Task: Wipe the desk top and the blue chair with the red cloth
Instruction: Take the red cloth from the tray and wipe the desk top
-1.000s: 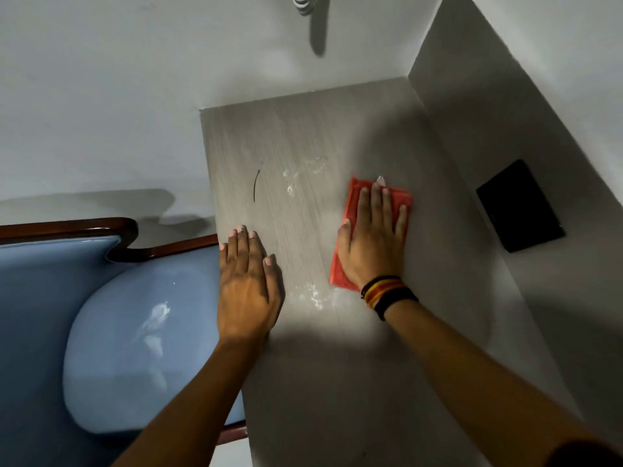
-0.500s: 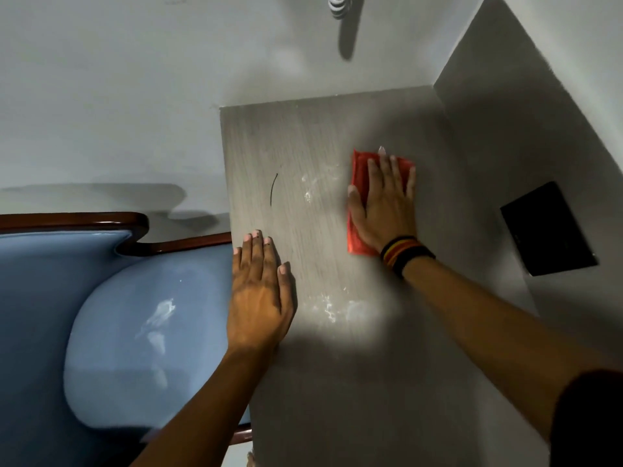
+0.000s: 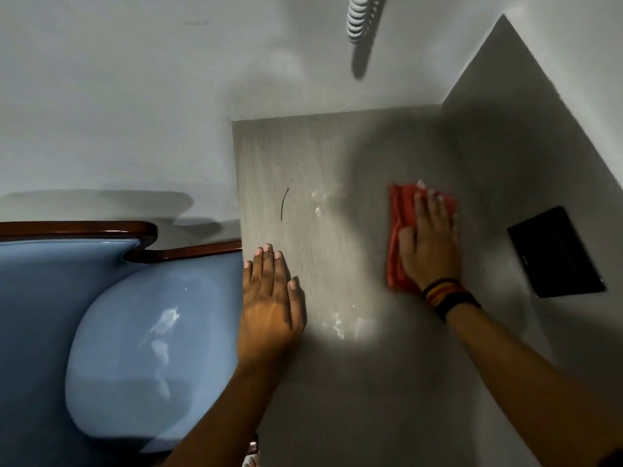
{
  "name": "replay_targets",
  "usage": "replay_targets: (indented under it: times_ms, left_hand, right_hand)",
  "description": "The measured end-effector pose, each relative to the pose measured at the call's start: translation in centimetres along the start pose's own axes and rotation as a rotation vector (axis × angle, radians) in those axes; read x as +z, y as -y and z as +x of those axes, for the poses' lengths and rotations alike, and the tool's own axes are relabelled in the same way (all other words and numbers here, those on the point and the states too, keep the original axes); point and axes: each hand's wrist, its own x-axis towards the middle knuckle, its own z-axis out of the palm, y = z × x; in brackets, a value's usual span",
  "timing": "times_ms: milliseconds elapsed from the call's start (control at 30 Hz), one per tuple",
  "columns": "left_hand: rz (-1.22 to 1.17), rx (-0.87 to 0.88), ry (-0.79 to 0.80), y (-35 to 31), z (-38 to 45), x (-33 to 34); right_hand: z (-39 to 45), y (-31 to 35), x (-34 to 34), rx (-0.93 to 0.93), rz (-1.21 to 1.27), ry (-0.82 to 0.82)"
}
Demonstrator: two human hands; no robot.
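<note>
Two hands flat | right hand (image 3: 428, 244) fingers together pressing red cloth (image 3: 401, 210) on desk top (image 3: 337, 156) | left hand (image 3: 269, 298) fingers together, empty | risk: white smears (image 3: 340, 325) at frame centre missed.

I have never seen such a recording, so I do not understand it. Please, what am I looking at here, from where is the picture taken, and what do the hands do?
There is no machine: a person wears a camera on the head, looking down at their own hands. The right hand presses flat on a red cloth on the grey desk top. The left hand rests flat near the desk's left edge, holding nothing. White smears and a thin dark line show on the desk. A blue chair stands to the left; a black flat object is on the right.
</note>
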Motion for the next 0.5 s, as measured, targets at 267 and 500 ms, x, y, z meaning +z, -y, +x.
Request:
replay_targets:
  times_ms: [267, 500]
  left_hand:
    - [0.037, 0.011, -0.013, 0.1, 0.3, 0.4]
    - [0.060, -0.007, 0.013, -0.5, 0.3, -0.6]
  right_hand:
    - [10.5, 13.3, 1.8, -0.067, 0.015, 0.005]
    - [-3.8, 8.2, 1.8, -0.472, -0.013, 0.122]
